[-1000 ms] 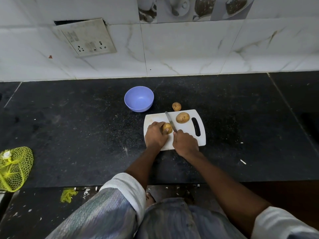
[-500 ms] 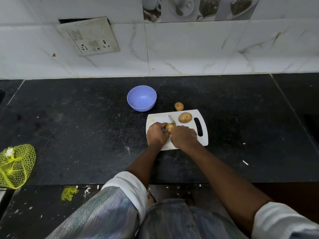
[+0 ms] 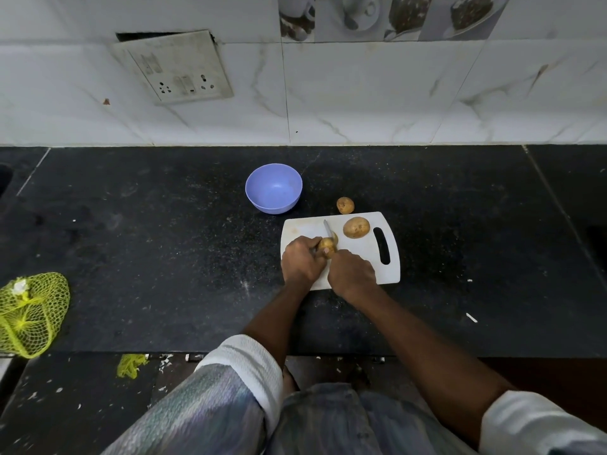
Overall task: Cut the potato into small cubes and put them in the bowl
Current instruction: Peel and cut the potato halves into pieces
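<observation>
On a white cutting board [image 3: 361,257], the left hand [image 3: 300,261] grips a small potato [image 3: 326,246] steady while the right hand [image 3: 351,274] closes around a knife [image 3: 327,228] slicing it, the empty blue bowl [image 3: 273,188] waiting nearby.

No text, label, brand or number is legible; the switch plate [image 3: 174,67] on the wall shows only unreadable smudged markings.

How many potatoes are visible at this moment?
3. One potato is held on the cutting board under the knife, one lies loose on the board, one sits on the counter behind it. None appear hidden.
</observation>
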